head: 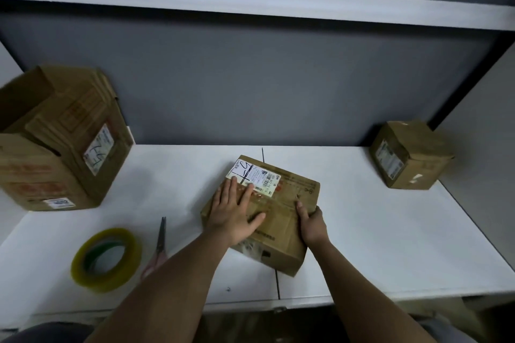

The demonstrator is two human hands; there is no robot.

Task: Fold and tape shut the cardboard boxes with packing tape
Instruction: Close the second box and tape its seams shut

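A flat brown cardboard box (289, 192) with a white shipping label lies in the middle of the white table, its flaps folded down. My left hand (234, 211) presses flat on its top, fingers spread over the label's edge. My right hand (312, 223) grips the box's right side, thumb on the top and fingers curled around the edge. A roll of clear yellowish packing tape (107, 259) lies on the table to the left, near the front. Scissors (160, 245) with pink handles lie between the tape and the box.
A large open cardboard box (55, 142) stands at the left end of the white table (376, 231). A small closed cardboard box (409, 156) sits at the back right. A grey partition wall runs behind the table, with a white shelf above.
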